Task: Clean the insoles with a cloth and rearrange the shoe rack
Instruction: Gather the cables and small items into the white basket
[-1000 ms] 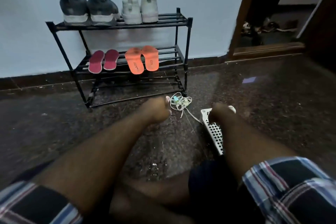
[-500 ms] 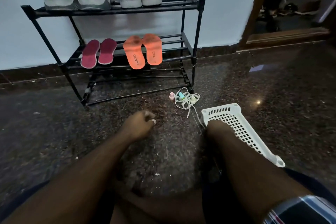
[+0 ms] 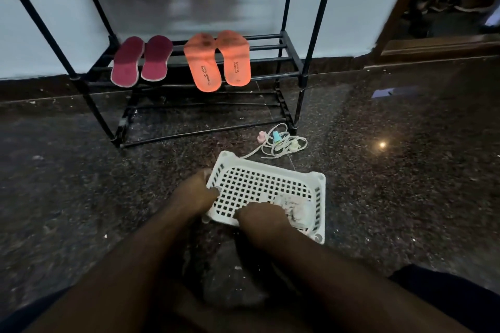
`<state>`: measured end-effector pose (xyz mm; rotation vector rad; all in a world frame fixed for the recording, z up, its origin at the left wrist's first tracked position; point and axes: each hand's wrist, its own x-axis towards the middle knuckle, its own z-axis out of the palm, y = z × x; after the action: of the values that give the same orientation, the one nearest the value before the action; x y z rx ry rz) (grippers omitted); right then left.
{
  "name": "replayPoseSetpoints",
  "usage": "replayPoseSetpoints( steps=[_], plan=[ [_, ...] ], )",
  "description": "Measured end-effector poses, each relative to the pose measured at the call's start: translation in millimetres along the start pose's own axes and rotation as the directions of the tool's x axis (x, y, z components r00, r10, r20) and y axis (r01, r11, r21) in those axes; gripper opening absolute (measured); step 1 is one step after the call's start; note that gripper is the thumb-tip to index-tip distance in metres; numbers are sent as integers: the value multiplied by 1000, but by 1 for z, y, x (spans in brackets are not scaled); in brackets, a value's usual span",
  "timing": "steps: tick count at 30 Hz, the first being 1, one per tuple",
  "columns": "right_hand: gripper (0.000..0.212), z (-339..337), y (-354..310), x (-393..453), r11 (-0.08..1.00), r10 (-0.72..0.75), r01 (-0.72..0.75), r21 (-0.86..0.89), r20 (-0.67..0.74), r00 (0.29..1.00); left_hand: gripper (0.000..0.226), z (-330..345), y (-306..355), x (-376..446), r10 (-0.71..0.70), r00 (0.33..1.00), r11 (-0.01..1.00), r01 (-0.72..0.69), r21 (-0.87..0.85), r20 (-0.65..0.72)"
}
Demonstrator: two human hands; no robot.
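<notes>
- The left hand (image 3: pixel 195 196) grips the left rim of the white basket (image 3: pixel 320 199) on the floor, thumb over the edge.
- The right hand (image 3: pixel 261 217) is inside the basket, fingers on a crumpled pale cloth (image 3: pixel 296 207) in its near right corner; whether they pinch it, I cannot tell.
- Maroon insoles (image 3: pixel 142 61) and orange insoles (image 3: pixel 217 61) lie on the middle shelf of the shoe rack (image 3: pixel 304 59), overhanging its front edge.

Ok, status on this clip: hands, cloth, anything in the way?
Left hand grips white basket rim. Right hand inside basket at crumpled cloth; grasp unclear. Insoles on middle shelf. Nothing blocking.
</notes>
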<state>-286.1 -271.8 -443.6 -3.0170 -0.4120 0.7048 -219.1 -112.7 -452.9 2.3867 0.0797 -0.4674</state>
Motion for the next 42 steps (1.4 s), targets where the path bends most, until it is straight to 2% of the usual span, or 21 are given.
replayPoseSetpoints(
  steps=[2,4,6,9,12,14,18,21,25,27,31,35,37,40,42],
  plan=[
    [29,-3,-3,1,996,-46,45,71,13,999,66,-1,-6,0,-54,998,997,55,61,-16],
    [24,-11,5,5,976,-29,46,215,-85,996,75,-2,-9,-2,-86,996,988,86,131,-12],
    [19,-23,24,11,921,107,-20,388,-203,973,83,-2,-11,-4,-105,995,978,103,181,2],
    [17,-36,66,16,797,328,-121,591,-257,909,92,-4,-14,-4,-119,993,967,109,231,29],
    [7,-34,107,16,766,487,-290,573,-224,844,91,-3,-14,-3,-134,989,966,116,230,67],
    [6,-30,121,15,742,525,-358,567,-160,836,80,-2,-15,-4,-152,986,955,127,270,74],
    [12,-30,123,12,771,455,-310,556,-141,879,49,-7,-12,-4,-190,981,920,169,355,25],
    [12,-28,119,15,805,387,-259,534,-141,911,41,-11,-12,3,-175,983,884,178,432,-47],
    [13,-19,116,21,847,321,-255,467,-68,945,37,-3,-13,6,-82,993,955,101,280,-81],
    [10,-18,116,23,857,320,-251,451,-84,944,43,-1,-13,6,-67,996,959,79,271,-52],
    [11,-26,121,33,798,406,-249,549,-184,895,32,-3,-9,6,-53,992,949,86,304,-115],
    [9,-33,126,51,773,444,-242,587,-228,866,39,8,0,15,114,974,941,-43,335,-196],
    [8,-33,129,62,774,458,-255,580,-234,858,36,15,4,23,188,962,923,-104,370,-198],
    [5,-40,139,81,773,515,-309,555,-263,816,24,22,14,36,218,961,916,-140,377,-173],
    [22,-47,148,96,804,507,-325,497,-290,811,20,25,21,46,225,964,914,-158,375,-143]
  ],
)
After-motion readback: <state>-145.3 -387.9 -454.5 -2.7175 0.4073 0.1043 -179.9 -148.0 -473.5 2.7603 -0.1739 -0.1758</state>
